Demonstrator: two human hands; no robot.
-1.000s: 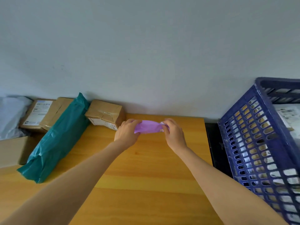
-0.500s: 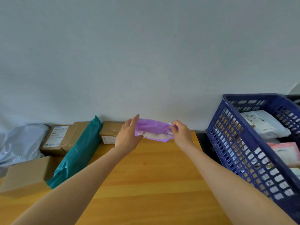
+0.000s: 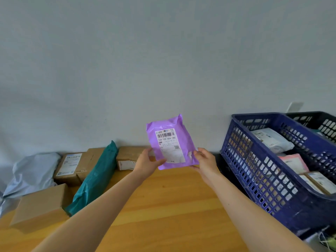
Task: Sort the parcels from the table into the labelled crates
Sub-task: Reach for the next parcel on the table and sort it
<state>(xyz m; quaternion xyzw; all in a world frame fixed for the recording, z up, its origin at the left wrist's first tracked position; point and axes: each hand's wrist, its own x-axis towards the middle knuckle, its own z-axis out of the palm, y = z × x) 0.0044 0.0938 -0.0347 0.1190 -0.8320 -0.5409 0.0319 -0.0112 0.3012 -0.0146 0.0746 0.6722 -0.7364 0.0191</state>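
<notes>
I hold the purple parcel [image 3: 171, 142] up in the air to the left of the blue crate [image 3: 254, 171], apart from it and at about the height of its rim. The parcel stands nearly upright, slightly tilted, with its white label facing me; the barcode shows and under it the line 109-109-A04-180.

My left hand [image 3: 145, 163] pinches the lower corner farther from the crate, with the thumb on the front and the fingers out of sight behind. My right hand [image 3: 205, 160] grips the lower corner nearer the crate, thumb along the edge and fingers underneath and behind. Most of the parcel rises above both hands.

The wooden table [image 3: 163, 206] lies left of the crate, below the parcel. Far to the crate's left, along the wall, lie a green parcel [image 3: 96, 177], three cardboard boxes [image 3: 72, 166] and a grey bag [image 3: 31, 171].

Inside the crate lie a white parcel [image 3: 271, 139], a pink one [image 3: 292, 162] and others nearer me. A black crate [image 3: 318, 122] stands just behind it, on its right.
</notes>
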